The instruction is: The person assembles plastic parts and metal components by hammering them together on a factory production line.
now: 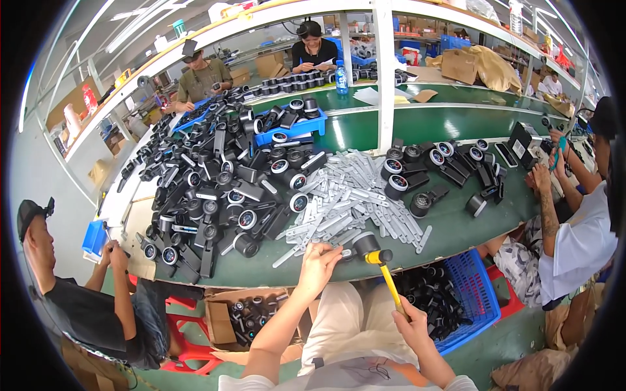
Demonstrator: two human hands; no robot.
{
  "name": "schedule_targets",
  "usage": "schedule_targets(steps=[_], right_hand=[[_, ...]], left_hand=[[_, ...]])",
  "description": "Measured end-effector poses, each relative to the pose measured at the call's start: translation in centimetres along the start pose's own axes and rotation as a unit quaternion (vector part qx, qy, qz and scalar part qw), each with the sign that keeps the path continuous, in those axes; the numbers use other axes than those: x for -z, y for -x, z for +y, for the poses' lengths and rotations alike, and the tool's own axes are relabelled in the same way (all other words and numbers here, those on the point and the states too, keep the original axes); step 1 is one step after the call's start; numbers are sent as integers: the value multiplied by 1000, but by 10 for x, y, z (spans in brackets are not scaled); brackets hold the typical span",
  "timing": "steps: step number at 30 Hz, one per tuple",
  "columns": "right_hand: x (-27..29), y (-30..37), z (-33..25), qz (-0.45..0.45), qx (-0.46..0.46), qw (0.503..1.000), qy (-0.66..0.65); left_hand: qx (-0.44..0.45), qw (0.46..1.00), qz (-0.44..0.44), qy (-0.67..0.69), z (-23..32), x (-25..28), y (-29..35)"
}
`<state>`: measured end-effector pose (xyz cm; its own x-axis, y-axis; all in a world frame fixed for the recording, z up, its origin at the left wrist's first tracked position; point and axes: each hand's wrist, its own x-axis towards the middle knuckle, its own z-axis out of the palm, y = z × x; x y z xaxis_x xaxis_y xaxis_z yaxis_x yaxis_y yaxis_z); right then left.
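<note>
My left hand (317,262) pinches a small black part at the near edge of the green surface (456,231), just below the heap of grey flat metal strips (352,202). My right hand (412,324) grips the yellow-handled mallet (381,264), its black head beside the part.

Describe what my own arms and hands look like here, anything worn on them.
Both forearms come in bare from the lower edge. The left hand and the right hand wear no gloves, and no watch or bands show. Short white sleeves end near the elbows.
</note>
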<state>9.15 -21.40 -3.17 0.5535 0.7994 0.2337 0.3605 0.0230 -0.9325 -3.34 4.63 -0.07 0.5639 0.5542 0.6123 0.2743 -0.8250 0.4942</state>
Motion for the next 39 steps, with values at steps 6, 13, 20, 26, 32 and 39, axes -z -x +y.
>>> schedule_targets(steps=[6, 13, 20, 26, 32, 39], right_hand=[[-10, -34, -36, -6, 59, 996, 70], [-6, -57, -46, -37, 93, 981, 163], [-3, -62, -35, -82, 102, 959, 250], [-3, -61, -38, -81, 91, 958, 260], [4, -55, -64, -52, 103, 976, 186], [-4, -49, -66, -74, 126, 970, 195]], left_hand=[[-8, 999, -14, -44, -4, 6, -3], [154, 972, -37, 176, -17, -4, -2], [154, 969, -49, 189, -20, -4, -4], [158, 971, -40, 175, -10, 0, -3], [132, 987, -11, 89, 7, 5, 18], [129, 990, -28, 54, -7, 8, 24]])
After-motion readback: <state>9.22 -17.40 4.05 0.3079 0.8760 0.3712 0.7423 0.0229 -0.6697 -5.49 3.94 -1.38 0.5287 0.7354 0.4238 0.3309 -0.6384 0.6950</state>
